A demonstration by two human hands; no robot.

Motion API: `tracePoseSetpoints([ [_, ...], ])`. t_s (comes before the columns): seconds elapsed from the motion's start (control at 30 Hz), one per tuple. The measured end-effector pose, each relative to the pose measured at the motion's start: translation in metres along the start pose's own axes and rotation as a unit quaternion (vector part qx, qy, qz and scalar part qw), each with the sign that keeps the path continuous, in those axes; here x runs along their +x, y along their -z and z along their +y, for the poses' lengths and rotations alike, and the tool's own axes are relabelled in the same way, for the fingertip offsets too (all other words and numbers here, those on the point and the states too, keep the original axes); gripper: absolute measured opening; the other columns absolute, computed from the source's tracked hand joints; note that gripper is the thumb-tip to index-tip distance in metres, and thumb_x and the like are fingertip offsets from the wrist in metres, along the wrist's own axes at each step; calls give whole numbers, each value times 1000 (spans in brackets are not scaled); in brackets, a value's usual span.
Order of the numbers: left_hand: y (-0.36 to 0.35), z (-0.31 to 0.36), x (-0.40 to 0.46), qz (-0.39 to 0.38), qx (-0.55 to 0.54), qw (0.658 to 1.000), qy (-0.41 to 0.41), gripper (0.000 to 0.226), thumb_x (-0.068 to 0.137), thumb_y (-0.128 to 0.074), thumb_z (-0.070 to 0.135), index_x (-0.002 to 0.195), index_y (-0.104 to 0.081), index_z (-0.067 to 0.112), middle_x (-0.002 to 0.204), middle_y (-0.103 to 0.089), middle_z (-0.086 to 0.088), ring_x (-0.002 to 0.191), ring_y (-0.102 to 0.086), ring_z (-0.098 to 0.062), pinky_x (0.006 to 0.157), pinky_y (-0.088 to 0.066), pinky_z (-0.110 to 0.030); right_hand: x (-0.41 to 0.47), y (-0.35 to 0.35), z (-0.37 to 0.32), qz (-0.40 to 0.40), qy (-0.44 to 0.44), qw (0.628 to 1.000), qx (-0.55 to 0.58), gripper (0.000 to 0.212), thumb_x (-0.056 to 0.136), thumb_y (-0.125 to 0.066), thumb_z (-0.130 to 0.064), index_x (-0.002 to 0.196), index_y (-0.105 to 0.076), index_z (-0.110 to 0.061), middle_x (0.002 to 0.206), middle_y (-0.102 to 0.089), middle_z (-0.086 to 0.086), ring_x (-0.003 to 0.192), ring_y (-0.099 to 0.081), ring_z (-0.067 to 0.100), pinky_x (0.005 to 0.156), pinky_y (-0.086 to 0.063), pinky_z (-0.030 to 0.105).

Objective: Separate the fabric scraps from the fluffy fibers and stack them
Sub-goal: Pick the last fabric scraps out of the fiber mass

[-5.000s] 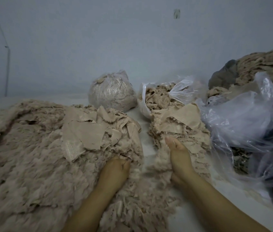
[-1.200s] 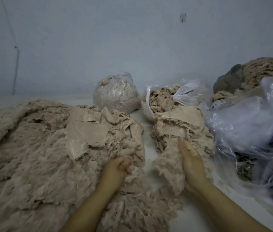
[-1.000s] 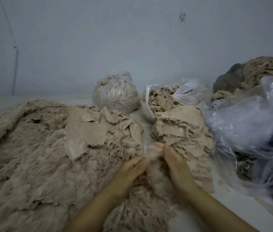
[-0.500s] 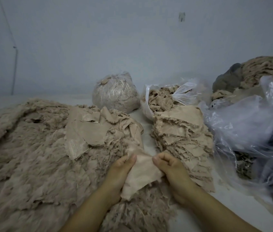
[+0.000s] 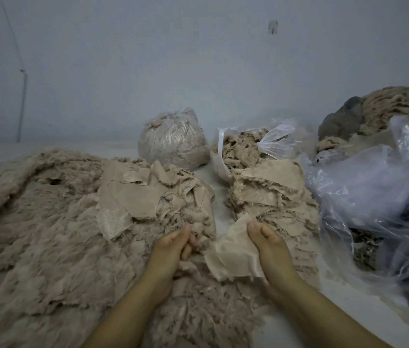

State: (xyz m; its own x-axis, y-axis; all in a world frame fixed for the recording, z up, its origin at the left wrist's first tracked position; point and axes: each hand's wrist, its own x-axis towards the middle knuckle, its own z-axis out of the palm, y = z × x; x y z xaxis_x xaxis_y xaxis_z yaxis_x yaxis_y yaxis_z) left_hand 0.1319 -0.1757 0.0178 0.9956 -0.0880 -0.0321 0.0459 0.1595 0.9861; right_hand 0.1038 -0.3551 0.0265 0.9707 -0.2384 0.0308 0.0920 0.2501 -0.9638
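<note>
Both hands had parted: the right hand pinched the fabric scrap, the left hand gripped fluffy fibers; an open plastic bag held more fluff

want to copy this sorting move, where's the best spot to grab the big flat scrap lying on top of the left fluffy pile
Pinch the big flat scrap at its near-right edge, where it lies loose over the fluffy pile, probably coming from the right with the left hand. It lies flat, so a raised free edge likely peels off cleaner than the middle. The right hand already holds another scrap.
</note>
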Motion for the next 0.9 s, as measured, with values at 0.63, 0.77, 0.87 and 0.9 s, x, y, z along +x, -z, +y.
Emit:
tracePoseSetpoints([
  [0.63,-2,15,-2,115,-58,990,-61,17,96,-49,13,85,-58,4,58,-57,-8,36,-46,-10,35,-36,-17,58,-54,-63,-33,282,853,-438,21,89,-63,-26,108,-64,-17,103,-60,-1,99,-54,13,89,-41,29],
  [0.77,-2,21,-2,83,-131,988,-16,30,102,-31,8,121,-53,2,87,-64,-12,73,-60,-18,71,-52,-36,31,-117,-16,-212,260,822,-461,45,79,-72,-41,119,-61,-22,113,-57,2,109,-48,17,96,-40,31],
  [0.87,6,22,-1,80,-163,983,5,30,99,-28,-1,108,-56,6,101,-63,-20,85,-61,-24,77,-53,-42,39,-137,-7,-214,267,799,-494,30,86,-66,-33,114,-68,-21,113,-56,8,113,-44,27,99,-35,33],
  [0.9,10,21,0,76,-196,978,0,30,97,-31,-3,97,-59,7,90,-67,-18,78,-65,-22,71,-56,-38,43,-136,-6,-209,280,805,-480,23,89,-63,-27,108,-71,-17,110,-60,10,111,-48,28,97,-36,31],
])
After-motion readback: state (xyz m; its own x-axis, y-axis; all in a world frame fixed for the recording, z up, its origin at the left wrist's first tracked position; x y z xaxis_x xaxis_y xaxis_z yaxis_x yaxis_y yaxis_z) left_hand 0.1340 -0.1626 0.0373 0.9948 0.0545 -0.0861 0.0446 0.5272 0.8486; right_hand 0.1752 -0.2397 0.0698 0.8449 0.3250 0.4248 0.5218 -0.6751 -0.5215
